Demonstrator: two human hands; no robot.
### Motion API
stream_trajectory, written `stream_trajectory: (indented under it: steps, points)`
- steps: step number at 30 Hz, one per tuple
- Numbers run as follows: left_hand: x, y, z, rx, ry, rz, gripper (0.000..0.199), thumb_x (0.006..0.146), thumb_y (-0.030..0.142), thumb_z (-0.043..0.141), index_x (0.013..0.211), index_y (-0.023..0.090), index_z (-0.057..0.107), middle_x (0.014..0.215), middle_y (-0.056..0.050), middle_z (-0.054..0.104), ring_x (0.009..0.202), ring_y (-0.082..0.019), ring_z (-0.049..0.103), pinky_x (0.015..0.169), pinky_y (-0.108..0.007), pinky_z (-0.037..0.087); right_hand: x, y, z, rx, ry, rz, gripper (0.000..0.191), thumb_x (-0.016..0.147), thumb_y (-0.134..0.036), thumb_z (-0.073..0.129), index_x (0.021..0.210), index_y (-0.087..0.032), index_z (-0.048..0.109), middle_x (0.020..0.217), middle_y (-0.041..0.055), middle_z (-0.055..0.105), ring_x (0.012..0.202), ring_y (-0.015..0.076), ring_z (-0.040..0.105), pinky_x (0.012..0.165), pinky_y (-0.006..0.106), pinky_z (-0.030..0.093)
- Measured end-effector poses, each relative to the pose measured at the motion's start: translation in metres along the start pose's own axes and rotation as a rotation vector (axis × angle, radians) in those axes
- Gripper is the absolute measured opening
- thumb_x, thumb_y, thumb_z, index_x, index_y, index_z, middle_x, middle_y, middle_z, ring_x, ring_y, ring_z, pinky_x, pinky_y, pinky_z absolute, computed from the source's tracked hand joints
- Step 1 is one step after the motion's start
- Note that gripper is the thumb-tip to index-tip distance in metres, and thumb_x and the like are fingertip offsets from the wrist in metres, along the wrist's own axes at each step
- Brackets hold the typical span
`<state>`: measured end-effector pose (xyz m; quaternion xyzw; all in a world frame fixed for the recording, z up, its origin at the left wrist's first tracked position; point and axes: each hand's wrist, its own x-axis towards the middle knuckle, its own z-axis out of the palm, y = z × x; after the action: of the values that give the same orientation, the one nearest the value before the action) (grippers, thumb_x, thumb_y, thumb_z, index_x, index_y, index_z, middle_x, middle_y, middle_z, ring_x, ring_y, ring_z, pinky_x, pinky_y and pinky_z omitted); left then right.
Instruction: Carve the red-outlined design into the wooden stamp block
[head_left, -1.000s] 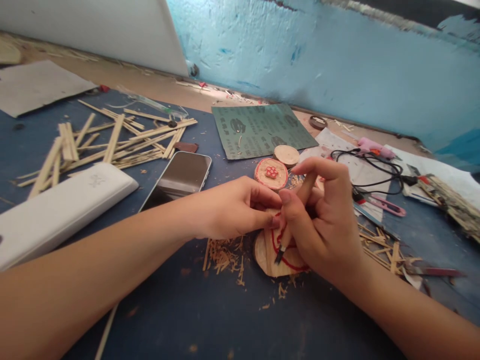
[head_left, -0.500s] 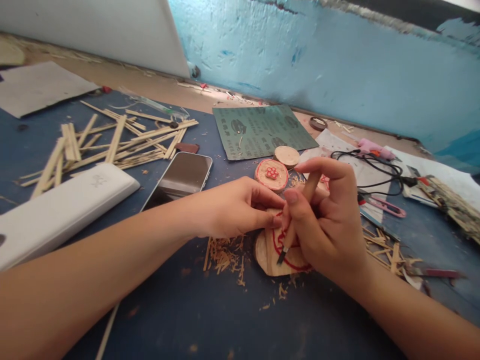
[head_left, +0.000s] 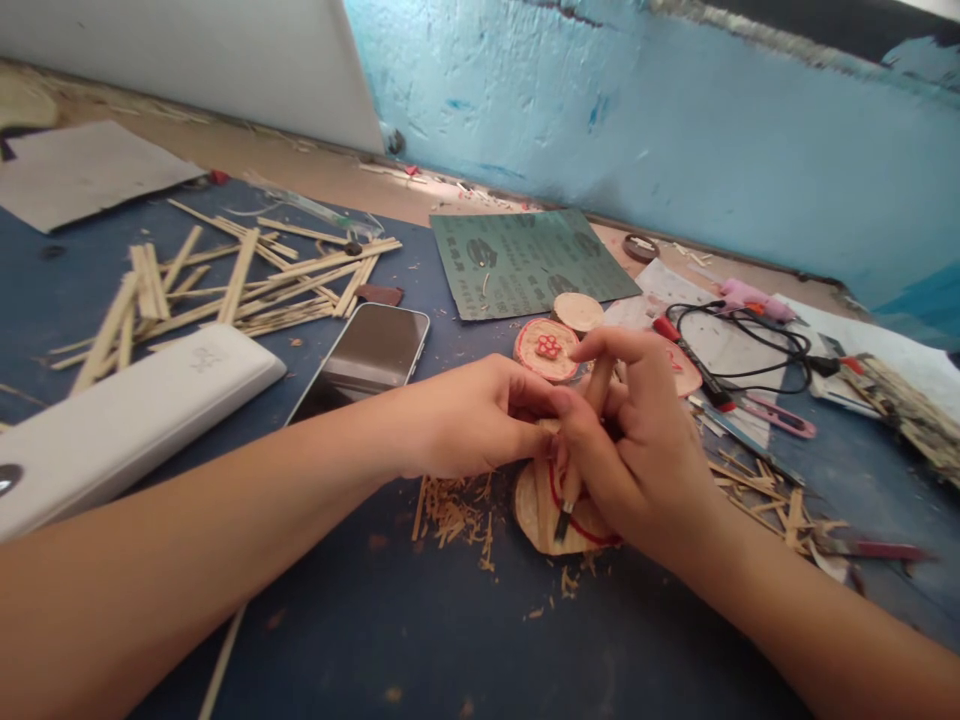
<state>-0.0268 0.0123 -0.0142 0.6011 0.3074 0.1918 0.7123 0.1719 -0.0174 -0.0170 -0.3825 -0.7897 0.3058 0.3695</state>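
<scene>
A wood slice (head_left: pixel 536 505) with red drawn lines lies on the blue table below my hands. My left hand (head_left: pixel 480 415) grips its far edge, thumb and fingers pinched together. My right hand (head_left: pixel 637 440) is closed round a wood-handled carving chisel (head_left: pixel 571 490), whose dark metal tip points down at the slice's near part. My fingers hide much of the slice and of the handle. Just beyond my hands sits a small round slice (head_left: pixel 546 348) with a red flower and red rim, with a plain round slice (head_left: pixel 577 312) behind it.
Wood shavings (head_left: pixel 454 510) lie left of the slice. A phone (head_left: pixel 367 350), a white power bank (head_left: pixel 150 410) and wooden sticks (head_left: pixel 247 280) are on the left. Green sandpaper (head_left: pixel 525 265) lies behind. On the right are a black cable (head_left: pixel 750 340) and a pink cutter (head_left: pixel 780 415).
My right hand has shifted slightly left and lower, closer to my left hand, and the chisel stands a bit steeper. More of the red-and-black tool behind it shows. My left hand has barely moved.
</scene>
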Motion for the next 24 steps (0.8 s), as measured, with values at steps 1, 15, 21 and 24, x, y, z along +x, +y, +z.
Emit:
stream_trajectory:
  steps: [1,15,21,24]
  points:
    - [0.0,-0.0003,-0.0001,0.007,0.008,-0.004,0.018,0.095,0.032,0.074,0.09,0.017,0.082,0.097,-0.006,0.082,0.092,-0.02,0.074,0.09,-0.031,0.056,0.0005,0.0005,-0.0005,-0.002,-0.006,0.024,0.03,0.11,-0.024,0.053,0.138,-0.028,0.044,0.081,-0.0013,0.054,0.062,0.0162,0.058,0.053,0.032,0.051]
    - [0.0014,-0.0027,-0.0014,0.056,0.011,-0.011,0.025,0.095,0.028,0.068,0.108,0.01,0.078,0.109,-0.01,0.082,0.101,-0.026,0.075,0.091,-0.035,0.056,0.0017,-0.0028,0.0019,0.231,0.151,0.095,0.026,0.109,-0.023,0.061,0.128,-0.031,0.045,0.068,-0.0068,0.049,0.047,0.0129,0.049,0.042,0.029,0.039]
    - [0.0004,0.0,-0.0007,0.044,0.021,-0.025,0.022,0.096,0.026,0.068,0.109,0.011,0.079,0.104,-0.007,0.081,0.095,-0.021,0.072,0.086,-0.03,0.054,0.0023,-0.0047,0.0011,0.196,0.174,0.096,0.024,0.11,-0.021,0.058,0.126,-0.032,0.045,0.069,-0.0075,0.045,0.049,0.0121,0.049,0.046,0.029,0.039]
    - [0.0004,-0.0003,0.0005,0.035,0.027,-0.04,0.024,0.095,0.025,0.069,0.111,0.011,0.079,0.111,-0.009,0.082,0.101,-0.023,0.074,0.09,-0.033,0.056,0.0009,-0.0055,0.0018,0.15,0.183,0.07,0.024,0.109,-0.022,0.06,0.126,-0.032,0.046,0.069,-0.0071,0.044,0.05,0.0121,0.047,0.046,0.029,0.038]
